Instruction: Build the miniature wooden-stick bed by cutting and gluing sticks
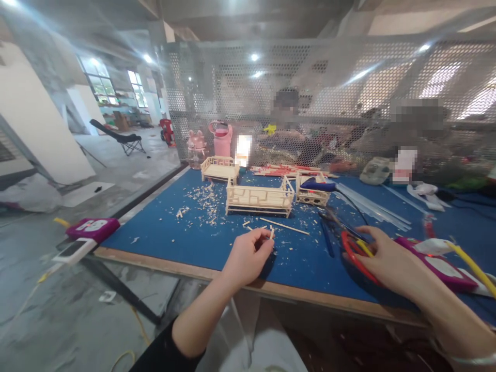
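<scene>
My left hand (pixel 248 256) rests on the blue table mat (pixel 170 237) near the front edge, fingers pinched on a short wooden stick piece (pixel 272 233). My right hand (pixel 383 258) lies farther right, fingers over the red-handled cutters (pixel 354 253), apparently grasping them. A long thin wooden stick (pixel 284 226) lies just beyond my left hand. Behind it stands a small wooden bench model (pixel 259 199), with two more wooden models, one at the back left (pixel 219 169) and one to its right (pixel 312 194).
Wood chips are scattered over the mat (pixel 201 204). A blue glue gun (pixel 320 184) and clear glue sticks (pixel 372 206) lie at the back right. A purple device (pixel 437 263) sits by my right wrist, another (pixel 93 228) off the table's left corner. People sit behind a perforated screen (pixel 310 103).
</scene>
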Action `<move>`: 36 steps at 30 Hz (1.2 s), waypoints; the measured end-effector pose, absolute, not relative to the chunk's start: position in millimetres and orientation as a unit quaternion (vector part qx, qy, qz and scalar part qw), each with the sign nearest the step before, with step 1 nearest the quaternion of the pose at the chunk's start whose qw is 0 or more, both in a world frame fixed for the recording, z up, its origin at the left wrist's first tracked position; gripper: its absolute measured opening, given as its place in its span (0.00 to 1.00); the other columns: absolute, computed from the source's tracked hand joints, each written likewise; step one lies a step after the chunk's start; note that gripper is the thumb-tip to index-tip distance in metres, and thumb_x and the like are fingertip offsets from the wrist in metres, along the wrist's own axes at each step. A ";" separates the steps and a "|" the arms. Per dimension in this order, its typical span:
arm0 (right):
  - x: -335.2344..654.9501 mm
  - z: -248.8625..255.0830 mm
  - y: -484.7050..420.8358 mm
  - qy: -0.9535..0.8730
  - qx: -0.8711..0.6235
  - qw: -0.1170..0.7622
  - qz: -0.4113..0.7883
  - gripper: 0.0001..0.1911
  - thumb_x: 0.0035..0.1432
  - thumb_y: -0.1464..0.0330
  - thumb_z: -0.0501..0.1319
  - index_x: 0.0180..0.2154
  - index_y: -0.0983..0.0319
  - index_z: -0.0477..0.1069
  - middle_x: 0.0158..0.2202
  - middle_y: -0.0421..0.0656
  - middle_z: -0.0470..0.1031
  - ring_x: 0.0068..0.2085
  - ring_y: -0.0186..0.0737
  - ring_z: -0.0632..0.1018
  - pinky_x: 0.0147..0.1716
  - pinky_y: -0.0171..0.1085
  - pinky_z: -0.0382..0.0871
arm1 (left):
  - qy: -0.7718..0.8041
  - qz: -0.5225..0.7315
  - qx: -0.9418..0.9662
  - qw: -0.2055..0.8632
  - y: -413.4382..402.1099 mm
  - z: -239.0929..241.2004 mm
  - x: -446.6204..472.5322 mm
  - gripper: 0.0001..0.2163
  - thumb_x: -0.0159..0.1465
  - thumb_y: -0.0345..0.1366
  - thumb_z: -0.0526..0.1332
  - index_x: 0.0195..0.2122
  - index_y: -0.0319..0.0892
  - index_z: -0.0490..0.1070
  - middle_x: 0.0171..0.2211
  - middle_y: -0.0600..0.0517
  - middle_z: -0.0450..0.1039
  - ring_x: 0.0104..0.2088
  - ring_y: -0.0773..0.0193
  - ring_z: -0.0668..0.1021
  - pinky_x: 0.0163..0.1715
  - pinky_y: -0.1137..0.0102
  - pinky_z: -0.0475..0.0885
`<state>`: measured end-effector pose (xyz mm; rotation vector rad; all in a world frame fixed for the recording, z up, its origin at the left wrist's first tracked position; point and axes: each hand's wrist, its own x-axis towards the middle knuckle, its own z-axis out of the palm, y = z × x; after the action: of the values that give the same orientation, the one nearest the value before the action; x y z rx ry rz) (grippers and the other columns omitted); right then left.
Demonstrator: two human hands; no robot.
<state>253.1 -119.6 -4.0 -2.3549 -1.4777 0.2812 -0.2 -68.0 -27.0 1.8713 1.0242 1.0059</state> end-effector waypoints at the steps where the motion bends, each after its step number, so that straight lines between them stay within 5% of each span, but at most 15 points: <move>1: 251.5 -3.3 -125.0 -0.534 -0.816 0.194 0.109 0.32 0.45 0.58 0.59 0.52 0.64 0.62 0.30 0.50 0.77 0.27 0.49 0.77 0.27 0.41 0.67 | 0.398 0.398 0.733 0.382 -68.1 -27.1 0.2 0.08 0.59 0.38 0.54 0.32 0.40 0.70 0.24 0.55 0.69 0.26 0.68 0.69 0.29 0.74 0.63; 10: 204.4 -11.2 -139.0 -0.744 -0.596 0.276 0.120 0.24 0.53 0.65 0.49 0.52 0.63 0.64 0.52 0.49 0.70 0.51 0.44 0.72 0.49 0.43 0.67 | 0.352 0.391 0.735 0.427 -70.0 -27.6 -0.2 0.12 0.61 0.42 0.53 0.34 0.39 0.72 0.27 0.52 0.73 0.29 0.66 0.72 0.31 0.73 0.66; 19: 177.4 -7.3 -132.0 -0.735 -0.604 0.269 0.148 0.19 0.52 0.59 0.57 0.43 0.61 0.67 0.41 0.46 0.74 0.39 0.43 0.76 0.39 0.41 0.70 | 0.320 0.417 0.761 0.380 -71.0 -23.8 -0.4 0.08 0.60 0.32 0.54 0.33 0.39 0.72 0.33 0.50 0.76 0.34 0.65 0.75 0.37 0.73 0.67; 36: 177.3 -4.8 -139.4 -0.741 -0.597 0.259 0.165 0.20 0.52 0.59 0.57 0.45 0.61 0.65 0.42 0.48 0.72 0.39 0.44 0.75 0.38 0.42 0.69 | 0.286 0.419 0.788 0.350 -68.1 -26.1 -1.3 0.08 0.61 0.31 0.55 0.35 0.39 0.74 0.34 0.48 0.76 0.37 0.64 0.75 0.40 0.71 0.67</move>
<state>177.3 -139.4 -4.8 -1.6176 -2.0096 0.4464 -1.3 -68.1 -26.1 2.0402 0.7403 1.0847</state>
